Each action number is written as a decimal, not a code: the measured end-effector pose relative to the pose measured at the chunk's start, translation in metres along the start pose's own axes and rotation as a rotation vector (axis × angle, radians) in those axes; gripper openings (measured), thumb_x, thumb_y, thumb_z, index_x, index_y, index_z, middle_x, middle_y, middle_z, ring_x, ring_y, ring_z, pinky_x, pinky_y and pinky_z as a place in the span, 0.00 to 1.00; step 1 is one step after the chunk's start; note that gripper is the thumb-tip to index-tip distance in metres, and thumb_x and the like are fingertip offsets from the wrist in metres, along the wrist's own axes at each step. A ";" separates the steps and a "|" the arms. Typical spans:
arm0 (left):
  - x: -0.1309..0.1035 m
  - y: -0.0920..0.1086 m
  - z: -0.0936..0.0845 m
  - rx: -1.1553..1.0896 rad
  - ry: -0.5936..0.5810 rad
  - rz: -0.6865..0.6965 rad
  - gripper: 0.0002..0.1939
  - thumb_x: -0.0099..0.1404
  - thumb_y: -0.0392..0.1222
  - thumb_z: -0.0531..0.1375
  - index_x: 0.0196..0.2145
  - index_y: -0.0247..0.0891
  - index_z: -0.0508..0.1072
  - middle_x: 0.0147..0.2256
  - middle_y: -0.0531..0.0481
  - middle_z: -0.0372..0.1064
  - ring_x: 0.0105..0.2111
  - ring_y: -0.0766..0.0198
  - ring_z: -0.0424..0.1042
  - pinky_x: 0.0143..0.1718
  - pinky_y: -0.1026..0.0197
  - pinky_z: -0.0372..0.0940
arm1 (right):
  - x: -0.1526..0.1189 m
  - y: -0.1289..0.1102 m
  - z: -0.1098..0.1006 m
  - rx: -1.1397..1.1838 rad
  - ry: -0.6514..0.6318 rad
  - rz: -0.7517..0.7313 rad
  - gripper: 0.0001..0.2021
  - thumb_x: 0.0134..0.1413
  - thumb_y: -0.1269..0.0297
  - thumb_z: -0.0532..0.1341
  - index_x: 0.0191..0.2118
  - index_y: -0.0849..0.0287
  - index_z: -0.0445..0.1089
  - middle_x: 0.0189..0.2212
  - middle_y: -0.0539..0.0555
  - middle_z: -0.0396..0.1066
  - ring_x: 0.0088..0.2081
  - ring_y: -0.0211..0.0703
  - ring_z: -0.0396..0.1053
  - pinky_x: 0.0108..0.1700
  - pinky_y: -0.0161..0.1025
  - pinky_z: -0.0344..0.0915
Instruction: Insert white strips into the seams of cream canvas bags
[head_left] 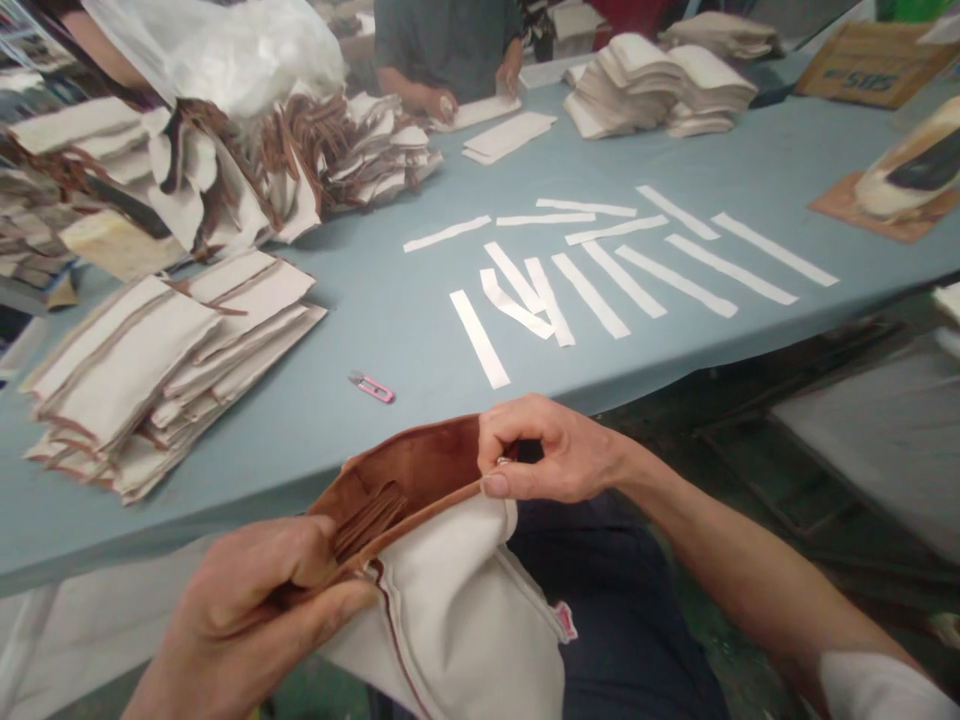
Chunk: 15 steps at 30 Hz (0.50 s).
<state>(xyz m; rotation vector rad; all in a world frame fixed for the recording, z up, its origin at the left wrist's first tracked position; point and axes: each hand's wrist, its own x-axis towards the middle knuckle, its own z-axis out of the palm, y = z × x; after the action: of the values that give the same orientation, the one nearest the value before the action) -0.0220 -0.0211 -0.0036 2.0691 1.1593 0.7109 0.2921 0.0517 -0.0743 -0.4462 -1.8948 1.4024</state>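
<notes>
Through the head camera I have the cream bag [465,610] just in front of the near edge of the blue table [360,290], its body over the dark trousers [615,600]. My left hand [247,595] has its thumb and fingers closed on the bag's rim at the left, and my right hand [555,447] pinches the rim at the other end between thumb and forefinger; I cannot tell what the small glint at that pinch is. Between them the mouth gapes, showing the brown lining [435,455] and some folded brown material [379,515] near my left fingers. A small red tag [566,621] sticks out of the bag's side seam. On the table, near its front edge, I see pink snips [373,387]; white strips [592,296] lie scattered across the middle. The table's left side carries a pile of flat cream pieces [142,350], with a larger heap [217,180] behind and clear plastic [255,60] on top. At its far side a person in a dark shirt [450,45] handles a pale piece, beside stacked cream cloth [630,90]; a carton [862,65] sits toward the far right.
</notes>
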 end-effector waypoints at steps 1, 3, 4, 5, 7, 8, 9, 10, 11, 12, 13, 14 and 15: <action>0.001 -0.001 -0.001 -0.022 -0.036 -0.005 0.27 0.73 0.58 0.72 0.23 0.42 0.70 0.19 0.59 0.64 0.18 0.69 0.62 0.19 0.66 0.56 | 0.000 -0.002 0.001 0.007 -0.006 0.005 0.15 0.69 0.58 0.69 0.32 0.61 0.74 0.26 0.47 0.69 0.28 0.34 0.62 0.33 0.34 0.59; 0.003 -0.004 -0.003 -0.071 -0.108 -0.035 0.30 0.72 0.73 0.67 0.30 0.43 0.76 0.24 0.57 0.70 0.21 0.65 0.66 0.20 0.65 0.60 | 0.002 -0.007 0.001 0.007 -0.009 0.004 0.15 0.70 0.58 0.69 0.32 0.60 0.74 0.26 0.46 0.68 0.28 0.34 0.62 0.32 0.34 0.58; 0.004 -0.004 -0.003 -0.081 -0.134 -0.053 0.34 0.72 0.79 0.61 0.32 0.43 0.76 0.25 0.55 0.72 0.22 0.64 0.67 0.22 0.64 0.61 | 0.003 -0.009 0.001 0.001 -0.007 -0.001 0.15 0.70 0.58 0.69 0.32 0.60 0.73 0.26 0.46 0.68 0.28 0.34 0.61 0.32 0.34 0.59; 0.006 -0.004 -0.003 -0.070 -0.156 -0.062 0.38 0.74 0.81 0.54 0.32 0.42 0.75 0.26 0.53 0.72 0.23 0.62 0.68 0.23 0.63 0.62 | 0.005 -0.011 0.000 -0.009 -0.007 -0.007 0.14 0.70 0.59 0.68 0.33 0.60 0.73 0.26 0.46 0.68 0.28 0.34 0.61 0.33 0.34 0.59; 0.011 -0.002 -0.002 -0.003 -0.176 -0.025 0.37 0.82 0.74 0.48 0.28 0.43 0.69 0.24 0.54 0.68 0.23 0.63 0.67 0.25 0.62 0.62 | 0.006 -0.014 -0.002 -0.030 -0.007 -0.012 0.14 0.70 0.59 0.68 0.33 0.60 0.73 0.27 0.46 0.68 0.28 0.34 0.61 0.33 0.34 0.60; 0.014 0.000 -0.002 0.044 -0.166 0.020 0.34 0.86 0.66 0.49 0.27 0.43 0.66 0.23 0.56 0.65 0.22 0.64 0.66 0.25 0.63 0.61 | 0.006 -0.014 -0.002 -0.042 -0.006 -0.004 0.14 0.70 0.59 0.68 0.33 0.60 0.73 0.26 0.46 0.68 0.28 0.34 0.62 0.33 0.34 0.60; 0.016 0.002 -0.001 0.093 -0.152 0.068 0.30 0.87 0.58 0.52 0.27 0.43 0.65 0.22 0.57 0.64 0.21 0.66 0.66 0.25 0.64 0.59 | 0.007 -0.014 -0.003 -0.057 -0.005 0.010 0.14 0.71 0.58 0.68 0.33 0.60 0.73 0.26 0.46 0.68 0.28 0.35 0.62 0.33 0.34 0.60; 0.018 0.005 -0.001 0.139 -0.142 0.114 0.26 0.86 0.51 0.55 0.27 0.43 0.65 0.22 0.58 0.64 0.20 0.68 0.65 0.25 0.64 0.58 | 0.006 -0.014 -0.004 -0.078 -0.004 0.024 0.15 0.71 0.57 0.68 0.33 0.60 0.73 0.26 0.46 0.67 0.29 0.35 0.63 0.33 0.34 0.60; 0.018 0.006 0.000 0.174 -0.128 0.156 0.23 0.85 0.45 0.56 0.28 0.43 0.66 0.22 0.59 0.64 0.19 0.68 0.65 0.24 0.64 0.57 | 0.006 -0.012 -0.004 -0.108 0.000 0.037 0.16 0.71 0.56 0.67 0.33 0.60 0.73 0.26 0.47 0.68 0.29 0.35 0.63 0.34 0.34 0.60; 0.017 0.007 0.000 0.196 -0.114 0.192 0.21 0.84 0.41 0.57 0.28 0.43 0.68 0.22 0.59 0.64 0.19 0.69 0.65 0.24 0.64 0.56 | 0.006 -0.010 -0.004 -0.146 0.002 0.046 0.17 0.71 0.55 0.67 0.32 0.59 0.73 0.26 0.47 0.68 0.29 0.36 0.64 0.34 0.35 0.60; 0.015 0.007 0.000 0.206 -0.100 0.212 0.20 0.83 0.39 0.57 0.29 0.44 0.69 0.22 0.59 0.65 0.19 0.68 0.66 0.24 0.63 0.56 | 0.006 -0.008 -0.004 -0.182 0.002 0.051 0.18 0.71 0.53 0.68 0.32 0.59 0.73 0.26 0.47 0.68 0.29 0.36 0.64 0.34 0.35 0.59; 0.011 0.006 0.000 0.196 -0.096 0.234 0.19 0.82 0.38 0.57 0.29 0.44 0.70 0.22 0.58 0.65 0.19 0.67 0.67 0.24 0.63 0.57 | 0.006 -0.005 -0.003 -0.206 0.000 0.050 0.19 0.70 0.52 0.68 0.31 0.59 0.72 0.25 0.46 0.67 0.29 0.36 0.63 0.34 0.35 0.59; 0.007 0.003 -0.001 0.165 -0.090 0.262 0.19 0.82 0.39 0.58 0.29 0.45 0.71 0.21 0.57 0.65 0.18 0.66 0.67 0.23 0.62 0.57 | 0.005 -0.003 -0.002 -0.216 -0.005 0.049 0.20 0.69 0.49 0.69 0.31 0.59 0.72 0.25 0.46 0.67 0.28 0.36 0.63 0.34 0.36 0.58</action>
<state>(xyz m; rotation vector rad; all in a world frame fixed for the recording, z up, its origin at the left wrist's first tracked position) -0.0180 -0.0162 0.0000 2.3954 0.9335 0.6525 0.2906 0.0558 -0.0692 -0.5968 -2.0611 1.2351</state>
